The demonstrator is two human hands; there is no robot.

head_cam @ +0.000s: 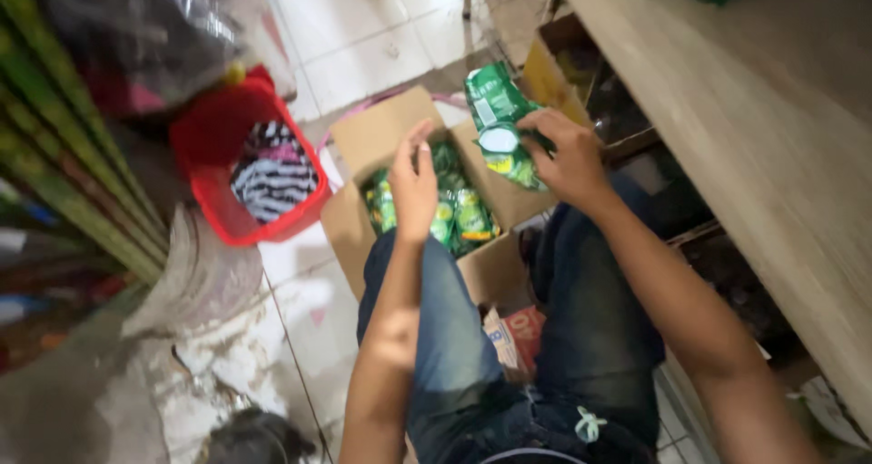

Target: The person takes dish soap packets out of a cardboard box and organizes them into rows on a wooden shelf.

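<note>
— Pouches (pixel 502 128), green ones, are sitting pinched in the right hand (pixel 568 160), fingers clenching round the lower edge, the packs sticking up and away from the grip.

— And the left hand (pixel 415 187)?

— It is hanging open and holding nothing, fingers straight, just left of the grip and over the cardboard box (pixel 400 137). More green pouches (pixel 454 214) are lying in that box, directly below the held ones.

— What is worrying you?

— I reckon the hold is slight: only an edge is being gripped, so a glossy pack could be slipping out and dropping past the box onto the tiled floor (pixel 363 37). The wooden counter (pixel 754 146) is running close on the right of the grip; an elbow could be knocking it.

— Anything further out?

— A red basket (pixel 209 146) with striped cloth is standing well left of the box.
</note>
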